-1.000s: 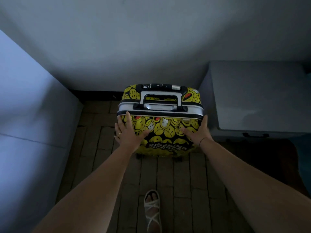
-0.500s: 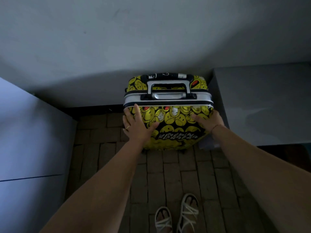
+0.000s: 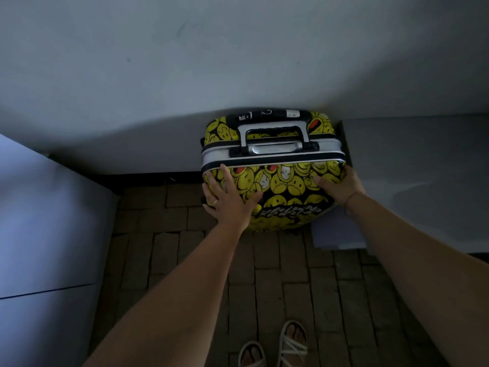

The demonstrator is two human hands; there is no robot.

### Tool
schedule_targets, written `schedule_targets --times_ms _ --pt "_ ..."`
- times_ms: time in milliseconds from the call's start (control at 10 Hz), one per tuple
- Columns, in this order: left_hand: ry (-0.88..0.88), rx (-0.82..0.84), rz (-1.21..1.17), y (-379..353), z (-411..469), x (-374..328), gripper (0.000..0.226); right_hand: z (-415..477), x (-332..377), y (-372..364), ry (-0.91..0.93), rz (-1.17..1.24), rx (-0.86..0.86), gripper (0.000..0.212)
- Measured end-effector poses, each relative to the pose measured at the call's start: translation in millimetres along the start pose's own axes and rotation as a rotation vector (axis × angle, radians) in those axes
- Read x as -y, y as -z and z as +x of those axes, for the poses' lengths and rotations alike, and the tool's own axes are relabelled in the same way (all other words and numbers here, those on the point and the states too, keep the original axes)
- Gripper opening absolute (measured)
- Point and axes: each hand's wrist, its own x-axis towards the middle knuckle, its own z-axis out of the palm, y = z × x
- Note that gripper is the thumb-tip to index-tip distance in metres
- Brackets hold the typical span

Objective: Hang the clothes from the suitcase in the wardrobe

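Barely begun, we judge: the smiley-print suitcase [image 3: 280,186] stands on end, closed, against the wall [image 3: 238,62] and just beside a grey cabinet [image 3: 412,176], with no clothes in view. Opening it and hanging everything is left to do. Both of our 2 hands sit on its front shell. Our left hand [image 3: 227,200] presses flat near the upper left corner, fingers [image 3: 225,176] spread wide. Our right hand [image 3: 340,185] clasps the upper right edge, thumb on the front, fingers curled round the side.

Home room, suitcase [image 3: 280,185], brick floor [image 3: 267,282], pale cabinet [image 3: 45,234]
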Motion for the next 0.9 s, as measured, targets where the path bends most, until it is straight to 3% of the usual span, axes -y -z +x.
schedule_targets --times_ms 400,600,900 --pt "-0.036 0.013 0.026 7 13 8 0.111 -8 -1 -13 -0.006 -0.039 -0.065 0.098" --pt "0.011 0.029 0.071 12 10 5 0.112 -17 9 -14 0.029 -0.323 -0.116 0.100" --pt "-0.081 -0.056 0.165 35 -21 -3 0.103 -59 36 2 0.204 -0.474 -0.077 0.100"
